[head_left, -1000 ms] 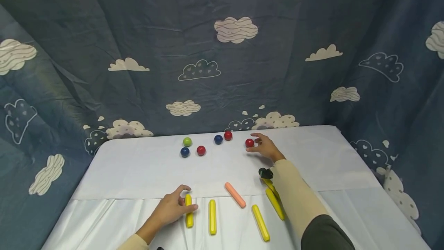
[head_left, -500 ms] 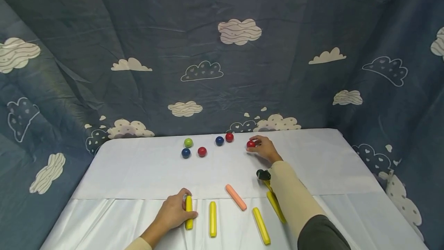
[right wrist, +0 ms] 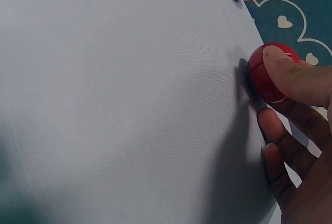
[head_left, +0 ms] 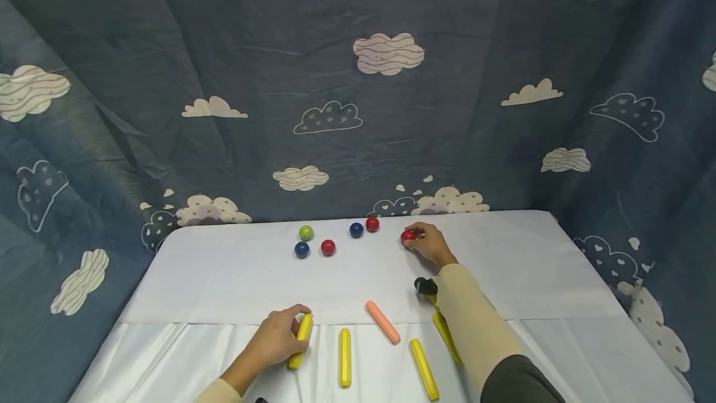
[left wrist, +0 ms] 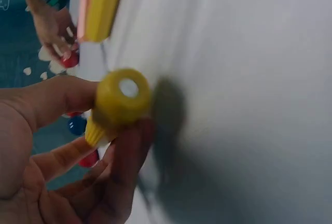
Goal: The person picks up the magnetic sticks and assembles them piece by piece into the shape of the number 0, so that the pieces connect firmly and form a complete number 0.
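My left hand (head_left: pixel 278 339) pinches a yellow rod (head_left: pixel 302 336) between thumb and fingers near the front left. In the left wrist view, a pale round spot marks the end of that yellow rod (left wrist: pixel 123 97), and its shadow lies apart from it on the cloth. Farther back, my right hand (head_left: pixel 432 245) grips a red ball (head_left: pixel 406 237). The right wrist view has the thumb across the front of this red ball (right wrist: pixel 264 76), fingers behind and below. Beside the left hand lies another yellow rod (head_left: pixel 345 358); an orange rod (head_left: pixel 383 323) lies between the two hands.
Toward the back edge sit a green ball (head_left: pixel 306 233), two blue balls (head_left: pixel 302 249) and two more red balls (head_left: pixel 327 247). More yellow rods (head_left: pixel 424 370) lie at front right, some partly under the right sleeve (head_left: pixel 475 316). A cloud-print curtain (head_left: pixel 335 67) hangs behind the white-covered table (head_left: pixel 224 278).
My left fingers have closed on the yellow rod, which now leans with its near end leftward. The right fingers have closed round the red ball. The other balls and rods look undisturbed.
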Demonstrator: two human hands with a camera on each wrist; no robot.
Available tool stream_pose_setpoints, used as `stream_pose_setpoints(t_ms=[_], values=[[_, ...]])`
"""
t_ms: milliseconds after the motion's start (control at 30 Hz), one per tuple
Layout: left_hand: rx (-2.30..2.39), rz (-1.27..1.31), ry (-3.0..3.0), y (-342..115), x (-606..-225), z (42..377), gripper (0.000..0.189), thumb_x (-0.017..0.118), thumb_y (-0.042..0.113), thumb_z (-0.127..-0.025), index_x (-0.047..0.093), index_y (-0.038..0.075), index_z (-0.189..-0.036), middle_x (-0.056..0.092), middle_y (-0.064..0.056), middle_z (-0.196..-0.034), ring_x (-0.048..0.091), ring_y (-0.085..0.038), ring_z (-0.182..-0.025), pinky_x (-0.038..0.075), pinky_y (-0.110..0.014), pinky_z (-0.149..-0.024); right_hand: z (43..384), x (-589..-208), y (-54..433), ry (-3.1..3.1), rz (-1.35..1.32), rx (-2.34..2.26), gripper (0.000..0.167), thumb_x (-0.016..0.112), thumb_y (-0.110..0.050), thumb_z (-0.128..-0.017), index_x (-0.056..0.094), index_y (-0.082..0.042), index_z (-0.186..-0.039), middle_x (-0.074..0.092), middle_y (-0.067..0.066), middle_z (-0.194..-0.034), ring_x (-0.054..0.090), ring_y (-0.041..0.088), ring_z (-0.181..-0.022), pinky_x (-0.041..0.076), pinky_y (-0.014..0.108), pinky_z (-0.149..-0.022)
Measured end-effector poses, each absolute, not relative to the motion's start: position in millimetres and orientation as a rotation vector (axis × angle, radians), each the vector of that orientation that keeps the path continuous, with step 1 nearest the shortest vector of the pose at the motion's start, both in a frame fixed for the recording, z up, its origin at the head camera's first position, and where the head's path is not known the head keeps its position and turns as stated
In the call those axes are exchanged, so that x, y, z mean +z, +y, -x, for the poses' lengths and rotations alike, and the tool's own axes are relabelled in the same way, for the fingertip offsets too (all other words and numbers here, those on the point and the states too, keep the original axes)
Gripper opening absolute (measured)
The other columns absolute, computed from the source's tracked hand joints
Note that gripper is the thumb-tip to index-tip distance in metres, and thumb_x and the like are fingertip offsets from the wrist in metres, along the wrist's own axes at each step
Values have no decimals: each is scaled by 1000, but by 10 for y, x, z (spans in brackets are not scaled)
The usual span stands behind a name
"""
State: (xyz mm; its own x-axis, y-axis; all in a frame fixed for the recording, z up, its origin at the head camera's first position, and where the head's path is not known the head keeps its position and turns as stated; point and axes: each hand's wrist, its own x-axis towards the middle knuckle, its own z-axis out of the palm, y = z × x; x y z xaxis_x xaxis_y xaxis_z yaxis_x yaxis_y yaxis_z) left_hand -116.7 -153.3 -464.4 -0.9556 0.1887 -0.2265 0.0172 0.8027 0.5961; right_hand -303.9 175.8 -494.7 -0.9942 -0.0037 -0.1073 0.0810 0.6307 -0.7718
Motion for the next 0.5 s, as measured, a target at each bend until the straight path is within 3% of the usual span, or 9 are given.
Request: stream_pose_setpoints(t_ms=[333,500], values=[[690,-274,2825,-1238,-4444,1661,26,75,14,-81,73,9,-106,65,1,-93,53,-19,-90,47,-43,-82,3023,-4935,1763,2729,-86,-1321,36,70,-7,-87,62,-7,-123,59,17,-122,51,33,-112,39,50,-99],[703,-427,2856,-1040,-4447,1973,24,72,13,-85,72,13,-110,68,-3,-98,57,-20,-93,47,-43,-84,3003,-4937,1746,2718,-95,-1348,36,70,-6,-86,62,-7,-122,59,17,-121,51,32,-110,39,48,-97]])
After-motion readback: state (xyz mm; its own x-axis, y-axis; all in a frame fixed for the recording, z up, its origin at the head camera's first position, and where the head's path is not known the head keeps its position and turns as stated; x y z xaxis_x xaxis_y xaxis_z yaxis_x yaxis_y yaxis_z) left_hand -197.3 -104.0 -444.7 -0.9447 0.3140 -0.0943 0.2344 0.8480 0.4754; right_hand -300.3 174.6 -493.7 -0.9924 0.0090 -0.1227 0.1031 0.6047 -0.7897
